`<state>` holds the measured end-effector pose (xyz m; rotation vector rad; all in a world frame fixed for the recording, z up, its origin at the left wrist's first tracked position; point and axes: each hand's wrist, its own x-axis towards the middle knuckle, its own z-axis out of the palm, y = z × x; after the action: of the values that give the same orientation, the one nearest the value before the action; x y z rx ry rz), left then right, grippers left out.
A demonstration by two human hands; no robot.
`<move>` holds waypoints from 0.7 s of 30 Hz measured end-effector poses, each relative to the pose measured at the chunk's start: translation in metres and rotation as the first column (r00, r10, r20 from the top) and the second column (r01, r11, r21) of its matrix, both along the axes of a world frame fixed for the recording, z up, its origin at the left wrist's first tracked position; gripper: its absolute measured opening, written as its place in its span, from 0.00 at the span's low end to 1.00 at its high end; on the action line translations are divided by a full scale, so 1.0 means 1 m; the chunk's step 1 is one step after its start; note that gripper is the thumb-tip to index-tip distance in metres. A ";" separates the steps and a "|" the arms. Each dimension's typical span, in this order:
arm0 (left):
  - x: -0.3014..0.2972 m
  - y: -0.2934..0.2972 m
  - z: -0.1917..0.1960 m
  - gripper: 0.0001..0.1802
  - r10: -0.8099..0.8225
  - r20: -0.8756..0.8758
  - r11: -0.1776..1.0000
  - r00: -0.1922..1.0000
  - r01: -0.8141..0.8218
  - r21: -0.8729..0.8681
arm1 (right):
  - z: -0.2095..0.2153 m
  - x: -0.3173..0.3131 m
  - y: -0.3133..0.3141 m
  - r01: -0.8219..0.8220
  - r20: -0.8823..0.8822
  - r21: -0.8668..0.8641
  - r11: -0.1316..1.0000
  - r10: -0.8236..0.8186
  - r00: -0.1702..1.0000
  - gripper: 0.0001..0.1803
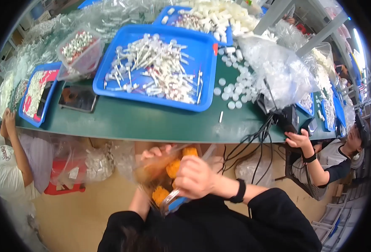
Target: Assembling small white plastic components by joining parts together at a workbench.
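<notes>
Below the table's near edge, in front of my black shirt, is a clear plastic package (152, 170) with several orange, crumbly-looking pieces (160, 195) inside. My right hand (196, 176) is closed on its right side, a dark band round the wrist. At its far left edge the fingers of my left hand (156, 152) curl over the plastic, and the rest of that hand is partly hidden behind it. The package is slightly blurred, and what the orange pieces are I cannot tell.
On the green table (152, 124) lie a large blue tray (152, 101) of small white parts, a phone (78, 98), loose white caps (235, 90) and black cables (261, 134). One person (328, 161) sits at the right, another (11, 168) is at the left. A red stool (65, 189) stands low left.
</notes>
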<state>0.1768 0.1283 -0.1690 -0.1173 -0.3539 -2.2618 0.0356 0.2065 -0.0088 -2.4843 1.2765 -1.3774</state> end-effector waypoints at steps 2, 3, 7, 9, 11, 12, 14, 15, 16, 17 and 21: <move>0.007 -0.005 0.005 0.13 -0.057 0.093 0.989 0.994 0.044 0.142 | 0.016 -0.010 0.000 0.030 -0.040 -0.006 1.000 -0.030 0.999 0.17; 0.002 -0.004 0.020 0.12 -0.011 0.068 0.997 0.998 0.006 0.077 | 0.017 -0.017 0.001 0.051 -0.081 0.067 0.996 -0.046 0.996 0.17; 0.002 -0.013 0.025 0.08 0.013 0.067 0.998 0.998 -0.009 -0.064 | 0.025 -0.043 0.000 0.175 -0.242 0.423 0.889 -0.076 0.967 0.18; 0.004 -0.012 0.021 0.08 -0.047 0.085 0.996 0.995 0.040 0.083 | 0.020 -0.053 -0.001 0.197 -0.228 0.480 0.855 -0.095 0.969 0.18; 0.006 -0.005 0.010 0.05 -0.118 0.088 0.965 0.989 0.093 0.244 | 0.025 -0.059 0.000 0.149 -0.140 0.649 0.746 -0.075 0.987 0.17; 0.005 -0.006 0.020 0.05 -0.129 0.091 0.964 0.988 0.103 0.245 | 0.026 -0.060 -0.002 0.155 -0.138 0.650 0.744 -0.086 0.987 0.17; 0.004 -0.009 0.054 0.13 -0.339 0.037 0.901 0.940 0.314 0.301 | 0.028 -0.059 -0.011 -0.019 -0.082 0.488 0.873 0.068 0.994 0.16; 0.004 -0.010 0.056 0.13 -0.339 0.040 0.902 0.940 0.313 0.298 | 0.027 -0.058 -0.015 -0.100 -0.053 0.599 0.795 0.164 0.985 0.17; 0.003 -0.009 0.058 0.18 -0.340 0.031 0.921 0.940 0.326 0.211 | 0.028 -0.056 -0.019 -0.101 -0.052 0.596 0.797 0.163 0.985 0.17; 0.002 -0.009 0.061 0.24 -0.342 0.022 0.934 0.939 0.337 0.122 | 0.028 -0.053 -0.022 -0.142 -0.067 0.607 0.782 0.228 0.971 0.17; 0.000 -0.007 0.095 0.38 -0.448 0.196 0.893 0.872 0.449 0.044 | 0.034 -0.046 -0.033 -0.186 -0.110 0.731 0.657 0.383 0.917 0.16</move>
<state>0.1765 0.1217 -0.0735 0.0353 -0.4755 -2.7467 -0.0099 0.1737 0.0249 -2.1782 1.0815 -0.3578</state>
